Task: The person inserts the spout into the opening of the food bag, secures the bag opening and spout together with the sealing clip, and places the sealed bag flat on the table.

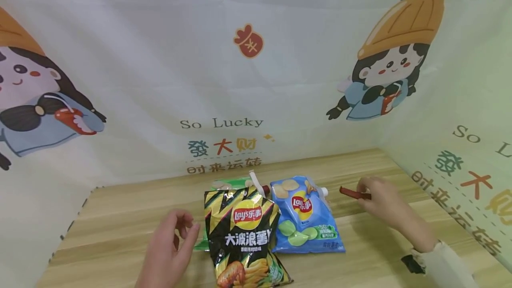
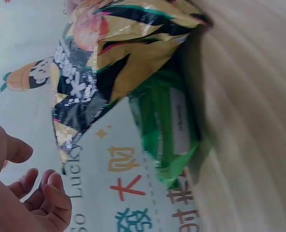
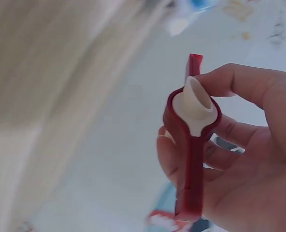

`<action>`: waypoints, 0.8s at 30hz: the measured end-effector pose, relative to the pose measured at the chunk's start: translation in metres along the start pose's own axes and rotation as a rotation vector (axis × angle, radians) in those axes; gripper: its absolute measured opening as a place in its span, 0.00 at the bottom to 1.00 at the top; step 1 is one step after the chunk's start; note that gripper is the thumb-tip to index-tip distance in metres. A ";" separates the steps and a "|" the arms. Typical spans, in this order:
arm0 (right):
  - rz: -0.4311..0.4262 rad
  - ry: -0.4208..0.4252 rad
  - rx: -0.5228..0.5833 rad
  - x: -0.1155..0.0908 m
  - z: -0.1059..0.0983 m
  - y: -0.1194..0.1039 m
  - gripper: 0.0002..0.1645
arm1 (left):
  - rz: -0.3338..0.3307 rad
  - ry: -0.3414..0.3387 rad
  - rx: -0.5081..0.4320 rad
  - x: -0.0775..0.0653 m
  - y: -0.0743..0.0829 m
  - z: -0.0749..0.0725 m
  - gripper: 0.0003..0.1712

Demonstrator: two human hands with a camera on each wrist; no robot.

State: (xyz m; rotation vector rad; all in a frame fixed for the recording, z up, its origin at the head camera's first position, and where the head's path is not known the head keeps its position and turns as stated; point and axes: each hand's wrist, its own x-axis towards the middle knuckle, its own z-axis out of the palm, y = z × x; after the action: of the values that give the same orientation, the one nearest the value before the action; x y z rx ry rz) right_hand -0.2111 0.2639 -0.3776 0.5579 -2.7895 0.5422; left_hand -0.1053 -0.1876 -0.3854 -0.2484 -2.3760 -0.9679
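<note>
My right hand [image 1: 378,199] pinches a dark red bag clip [image 3: 193,154] with a white pouring spout [image 3: 197,104], right of the bags. Left of the black chip bag [image 1: 242,221], my left hand [image 1: 170,246] has loosely bent fingers and holds nothing. The black bag, striped with yellow at its top, leans over a green chip bag [image 2: 167,116], which it mostly hides. Beside them lies a blue chip bag [image 1: 302,230] with a pale strip along its upper right edge, where a white spout [image 1: 324,191] sticks out.
A white strip [image 1: 257,183] stands up behind the black bag's top, close to a small dark red piece [image 1: 266,190]. The wood-grain table [image 1: 132,208] meets a printed cloth backdrop [image 1: 160,79] at the back and on the right.
</note>
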 end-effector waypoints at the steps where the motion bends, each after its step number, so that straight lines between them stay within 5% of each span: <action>1: -0.013 0.021 0.002 0.001 -0.002 -0.009 0.09 | 0.032 0.017 0.007 0.001 0.001 -0.001 0.08; 6: -0.108 0.121 -0.012 -0.001 -0.010 -0.050 0.10 | 0.122 0.029 0.028 0.004 0.012 -0.005 0.10; 16: -0.472 0.262 -0.032 -0.011 -0.006 -0.109 0.14 | 0.267 -0.035 -0.041 0.009 0.042 -0.005 0.11; 24: -0.720 0.264 0.088 -0.014 0.002 -0.155 0.10 | 0.134 -0.293 -0.139 0.007 0.065 -0.002 0.03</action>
State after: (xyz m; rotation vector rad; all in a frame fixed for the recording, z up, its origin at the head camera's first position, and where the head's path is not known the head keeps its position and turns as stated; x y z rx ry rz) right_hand -0.1354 0.1348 -0.3359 1.3159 -2.1169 0.5188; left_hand -0.0863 -0.1419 -0.3421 -0.6331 -2.5138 -1.0967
